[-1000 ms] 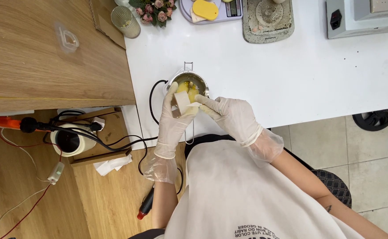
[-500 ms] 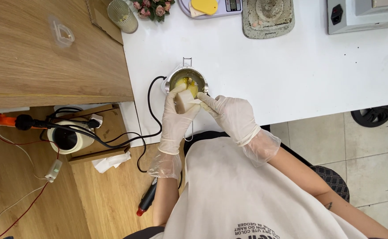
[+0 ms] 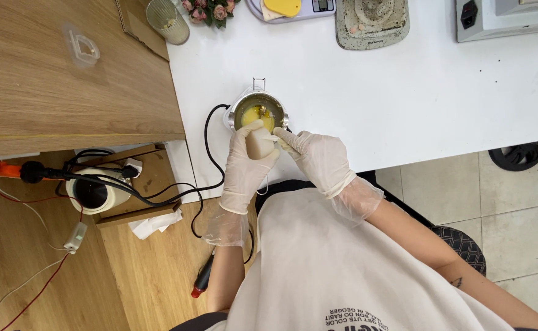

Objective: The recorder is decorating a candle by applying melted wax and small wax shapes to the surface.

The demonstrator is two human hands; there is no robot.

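Note:
A small metal pot [image 3: 257, 110] with yellow melted liquid stands on the white table [image 3: 404, 92], a black cord running from it. My left hand [image 3: 247, 162], in a white glove, grips a pale whitish block [image 3: 259, 144] right at the pot's near rim. My right hand [image 3: 318, 159], also gloved, touches the block's right side with its fingertips and seems to pinch a thin tool, hard to make out.
At the table's far edge are a scale with a yellow piece [image 3: 287, 7], a stone-like tray [image 3: 372, 21], a grey box [image 3: 502, 18], a glass [image 3: 167, 21] and flowers [image 3: 210, 11]. A wooden desk [image 3: 48, 79] lies left, with cables and a device [image 3: 94, 193] below.
Both hands and the pale block stay at the pot's near rim; the block has come slightly off the liquid toward me. The camera view shifted a little.

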